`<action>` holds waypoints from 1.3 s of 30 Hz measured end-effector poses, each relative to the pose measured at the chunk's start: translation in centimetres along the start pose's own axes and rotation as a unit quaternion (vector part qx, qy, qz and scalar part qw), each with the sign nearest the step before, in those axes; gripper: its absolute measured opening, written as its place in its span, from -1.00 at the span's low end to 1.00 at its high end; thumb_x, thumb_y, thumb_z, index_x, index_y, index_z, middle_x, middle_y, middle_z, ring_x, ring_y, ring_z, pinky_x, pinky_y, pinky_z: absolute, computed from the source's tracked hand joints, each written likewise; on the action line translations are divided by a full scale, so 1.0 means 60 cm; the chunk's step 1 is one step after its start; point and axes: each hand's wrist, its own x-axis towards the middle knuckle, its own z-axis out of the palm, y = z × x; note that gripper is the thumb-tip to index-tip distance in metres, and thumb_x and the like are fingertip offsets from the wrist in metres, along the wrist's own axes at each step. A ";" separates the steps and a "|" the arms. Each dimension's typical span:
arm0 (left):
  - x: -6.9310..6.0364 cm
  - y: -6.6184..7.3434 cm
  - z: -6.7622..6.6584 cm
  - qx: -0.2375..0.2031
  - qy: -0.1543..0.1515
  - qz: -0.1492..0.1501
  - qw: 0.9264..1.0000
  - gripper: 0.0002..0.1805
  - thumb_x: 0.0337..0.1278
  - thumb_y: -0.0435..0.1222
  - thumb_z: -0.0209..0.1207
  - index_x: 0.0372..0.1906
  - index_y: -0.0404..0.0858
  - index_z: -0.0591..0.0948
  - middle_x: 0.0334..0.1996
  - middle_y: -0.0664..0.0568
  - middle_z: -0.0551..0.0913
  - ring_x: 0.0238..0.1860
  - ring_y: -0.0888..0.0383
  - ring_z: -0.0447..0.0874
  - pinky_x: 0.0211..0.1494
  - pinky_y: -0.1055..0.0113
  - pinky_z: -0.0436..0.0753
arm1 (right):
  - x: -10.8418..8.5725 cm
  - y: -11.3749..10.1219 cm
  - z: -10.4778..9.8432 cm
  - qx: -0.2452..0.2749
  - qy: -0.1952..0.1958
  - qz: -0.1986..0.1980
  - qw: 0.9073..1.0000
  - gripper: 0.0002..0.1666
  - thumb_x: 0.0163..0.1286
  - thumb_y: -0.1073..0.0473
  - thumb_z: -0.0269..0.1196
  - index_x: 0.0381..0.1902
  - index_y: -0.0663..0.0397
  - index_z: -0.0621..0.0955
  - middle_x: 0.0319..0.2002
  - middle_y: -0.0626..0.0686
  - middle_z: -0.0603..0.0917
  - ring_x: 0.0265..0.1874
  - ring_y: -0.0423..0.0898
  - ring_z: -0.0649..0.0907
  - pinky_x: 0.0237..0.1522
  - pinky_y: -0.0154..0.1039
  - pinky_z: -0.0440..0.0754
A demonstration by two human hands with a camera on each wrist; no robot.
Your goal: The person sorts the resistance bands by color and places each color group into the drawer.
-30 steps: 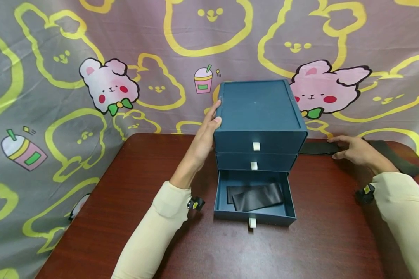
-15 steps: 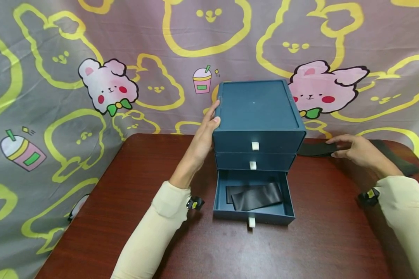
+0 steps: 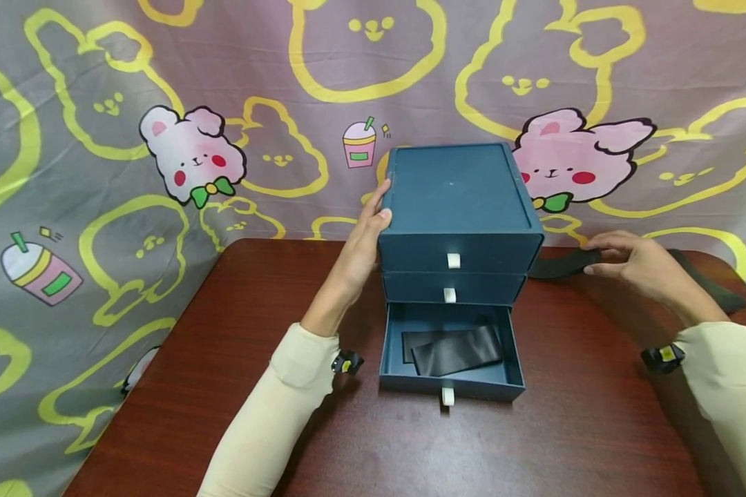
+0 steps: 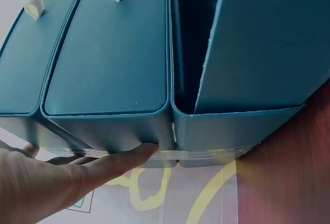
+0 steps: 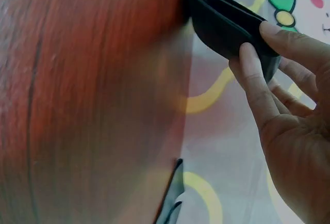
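A blue box of stacked drawers [image 3: 460,193] stands on the table in the head view, its bottom drawer [image 3: 450,390] pulled out. Two dark, glossy folded strips [image 3: 460,351] lie overlapping in that drawer. Against the box's left side rests my left hand [image 3: 362,252], fingers extended; the left wrist view shows the hand [image 4: 77,175] along the taped side. To the right, my right hand [image 3: 643,269] pinches one end of a folded black strip [image 3: 559,266] between thumb and fingers. In the right wrist view this strip [image 5: 221,33] looks bent and layered; its far end is hidden behind the box.
Another dark strip [image 3: 709,283] lies at the table's back right, partly behind my right hand. A patterned curtain [image 3: 273,62] hangs along the table's back and left edges. White pull tabs [image 3: 453,261] stick out from the drawer fronts.
My right hand has gone from touching the black strip to gripping its end, raising it slightly off the table. The left hand has stayed against the box.
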 end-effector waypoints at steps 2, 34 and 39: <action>0.000 0.000 0.000 0.003 0.001 0.001 1.000 -0.32 0.57 0.05 -0.21 0.69 0.24 0.03 0.72 0.14 -0.11 0.70 0.05 -0.14 0.58 -0.47 -0.01 | -0.003 -0.008 -0.002 -0.002 0.002 0.004 1.000 -0.37 0.44 -0.04 0.40 0.32 0.17 0.59 0.36 0.31 0.50 0.25 0.34 0.54 -0.15 -0.45 0.52; 0.001 0.001 0.002 0.004 0.003 0.017 1.000 -0.32 0.59 0.02 -0.22 0.70 0.17 0.02 0.72 0.15 -0.09 0.70 0.12 -0.14 0.69 -0.26 -0.09 | -0.092 -0.131 -0.043 0.021 0.138 -0.121 0.983 -0.59 0.25 0.30 0.52 0.07 0.16 0.75 0.01 -0.57 0.53 -0.15 -0.70 0.52 -0.10 -0.83 0.35; 0.001 0.000 0.001 0.002 0.004 0.013 1.000 -0.32 0.59 0.02 -0.22 0.70 0.19 0.02 0.72 0.13 -0.10 0.70 0.08 -0.14 0.65 -0.36 -0.07 | -0.116 -0.149 -0.048 0.011 0.144 -0.141 0.979 -0.57 0.22 0.39 0.51 0.07 0.17 0.74 0.05 -0.53 0.51 -0.20 -0.63 0.52 -0.17 -0.79 0.39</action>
